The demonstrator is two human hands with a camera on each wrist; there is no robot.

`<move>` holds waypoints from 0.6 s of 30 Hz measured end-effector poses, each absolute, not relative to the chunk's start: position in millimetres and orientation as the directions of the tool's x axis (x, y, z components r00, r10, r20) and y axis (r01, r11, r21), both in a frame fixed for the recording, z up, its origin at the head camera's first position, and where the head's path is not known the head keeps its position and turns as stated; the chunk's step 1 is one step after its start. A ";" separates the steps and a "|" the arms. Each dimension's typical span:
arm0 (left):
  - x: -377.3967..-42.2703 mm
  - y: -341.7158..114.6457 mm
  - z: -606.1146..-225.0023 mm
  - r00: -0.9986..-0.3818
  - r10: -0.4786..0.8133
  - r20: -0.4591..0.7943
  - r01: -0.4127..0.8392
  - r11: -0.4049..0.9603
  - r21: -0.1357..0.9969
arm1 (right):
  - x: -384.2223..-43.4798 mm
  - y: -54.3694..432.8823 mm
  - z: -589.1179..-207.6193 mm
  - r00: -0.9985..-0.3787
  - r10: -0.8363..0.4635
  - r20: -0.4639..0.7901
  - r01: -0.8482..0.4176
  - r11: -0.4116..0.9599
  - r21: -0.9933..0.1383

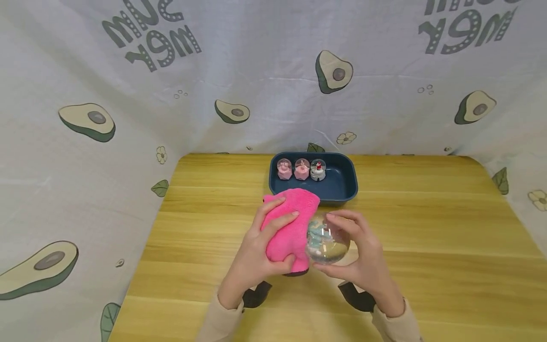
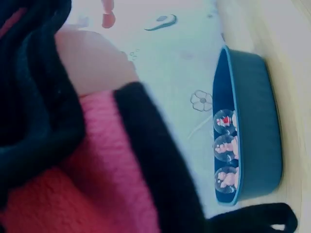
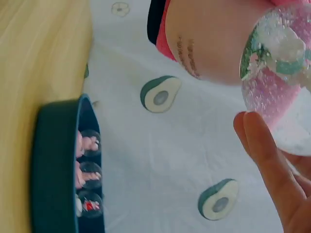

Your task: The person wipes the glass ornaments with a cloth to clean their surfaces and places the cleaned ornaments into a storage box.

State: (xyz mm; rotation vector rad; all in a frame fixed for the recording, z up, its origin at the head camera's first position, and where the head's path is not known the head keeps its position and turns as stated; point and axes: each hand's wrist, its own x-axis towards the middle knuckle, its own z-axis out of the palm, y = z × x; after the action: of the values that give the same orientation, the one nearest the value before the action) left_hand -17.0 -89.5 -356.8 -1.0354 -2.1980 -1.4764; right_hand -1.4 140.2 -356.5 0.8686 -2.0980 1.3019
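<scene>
A bright pink cloth (image 1: 290, 237) with dark edging is bunched in my left hand (image 1: 260, 247), fingers spread over it and thumb below. My right hand (image 1: 363, 247) holds a clear snow globe (image 1: 328, 242) by its glass, thumb beneath and fingers on top. Inside the globe are pale blue-green shapes and a sandy-coloured part; its base is not plainly seen. The cloth lies against the globe's left side. In the right wrist view, glitter shows inside the globe (image 3: 277, 68), with fingertips touching its edge. The left wrist view shows the cloth (image 2: 112, 160) close up, its black trim in front.
Behind the hands, a dark blue tray (image 1: 339, 194) stands on the wooden table (image 1: 192, 228). Three small snow globes, two pink-based and one white-based (image 1: 318, 170), stand in its left part. A white curtain (image 1: 273, 57) with avocado prints hangs behind the table.
</scene>
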 end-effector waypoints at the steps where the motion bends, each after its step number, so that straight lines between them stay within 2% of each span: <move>1: -16.4 -88.6 -356.7 -0.685 0.406 0.605 0.720 0.248 0.649 | -0.6 139.0 -357.8 -0.675 -0.221 0.704 -0.731 0.328 -0.598; 6: -15.2 -84.1 -357.4 -0.623 0.428 0.655 0.780 0.405 0.478 | 7.2 128.5 -363.6 -0.824 -0.036 0.565 -0.556 0.243 -0.795; 9: -15.0 -82.1 -360.2 -0.617 0.427 0.661 0.780 0.440 0.445 | 11.8 121.8 -364.1 -0.887 0.063 0.457 -0.440 0.179 -0.880; 11: -14.5 -82.1 -362.7 -0.640 0.414 0.647 0.764 0.435 0.477 | 13.6 118.2 -364.2 -0.893 0.096 0.440 -0.422 0.165 -0.891; 14: -13.7 -83.7 -364.8 -0.708 0.394 0.586 0.707 0.382 0.596 | 15.4 115.7 -363.1 -0.888 0.110 0.447 -0.426 0.172 -0.888; 18: -14.1 -86.1 -362.8 -0.781 0.379 0.496 0.610 0.290 0.738 | 15.1 116.9 -361.2 -0.878 0.059 0.475 -0.453 0.218 -0.864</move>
State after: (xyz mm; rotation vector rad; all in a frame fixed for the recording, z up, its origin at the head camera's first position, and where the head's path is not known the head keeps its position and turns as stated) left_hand -14.1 -86.1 -362.8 -0.9119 -2.3324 -1.4907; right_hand 15.1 116.9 -361.2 0.3647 -2.0913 1.7007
